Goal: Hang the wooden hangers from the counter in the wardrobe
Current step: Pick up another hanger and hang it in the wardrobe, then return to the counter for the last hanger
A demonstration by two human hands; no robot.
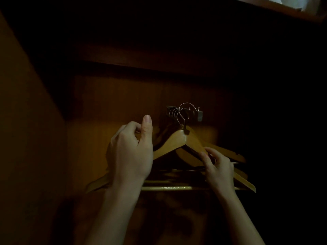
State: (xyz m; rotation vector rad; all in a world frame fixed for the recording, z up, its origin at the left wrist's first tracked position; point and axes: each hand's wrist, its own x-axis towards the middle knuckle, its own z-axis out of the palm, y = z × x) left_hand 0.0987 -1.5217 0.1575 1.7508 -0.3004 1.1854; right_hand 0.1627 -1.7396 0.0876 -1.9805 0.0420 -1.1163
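Several wooden hangers (178, 140) hang inside a dark wardrobe, their metal hooks (184, 110) bunched on a short pull-out rail (199, 114) at the back. My left hand (131, 151) is curled over the left arm of the front hanger, thumb pointing up. On the right arm of the same hanger, my right hand (218, 167) pinches the wood between its fingers. The front hanger's hook sits over the rail, slightly above the others. Its lower crossbar (169, 188) shows between my wrists.
The wardrobe's wooden left wall (30, 121) and back panel (123, 99) enclose the space. A shelf (141, 57) runs overhead. The right side is black and unreadable. A strip of bright cloth (290, 2) shows at the top right.
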